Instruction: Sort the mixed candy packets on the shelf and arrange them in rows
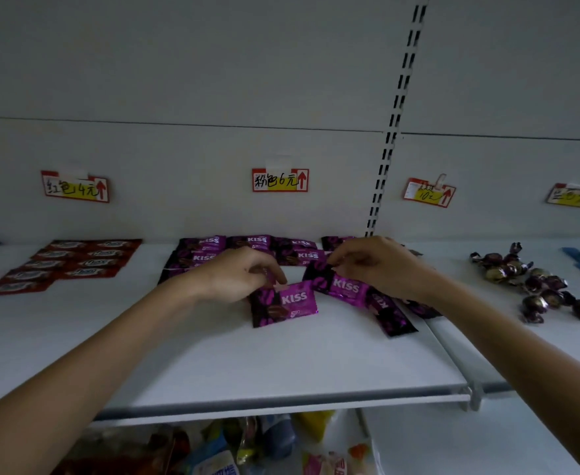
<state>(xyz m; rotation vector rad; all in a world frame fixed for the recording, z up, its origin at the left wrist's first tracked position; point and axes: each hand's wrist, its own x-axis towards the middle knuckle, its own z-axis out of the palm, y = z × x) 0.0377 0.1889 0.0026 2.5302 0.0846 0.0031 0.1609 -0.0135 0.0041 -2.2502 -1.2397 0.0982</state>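
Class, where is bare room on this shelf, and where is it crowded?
Bare: shelf front, nearer than the purple KISS packets; the gap between them and the red packets. Crowded: around left hand and right hand.

Price tags (280,180): 4. Red packets (89,262): about 9. Purple KISS packets (283,303): at least 10 (some partly hidden). Twist-wrapped candies (538,286): roughly a dozen.

The shelf (247,358) is white. The purple packets (283,303) in its middle have black parts and white "KISS" letters. The red packets (76,265) near the left edge have white marks. The wrapped sweets (538,282) toward the right edge are dark purple and gold.
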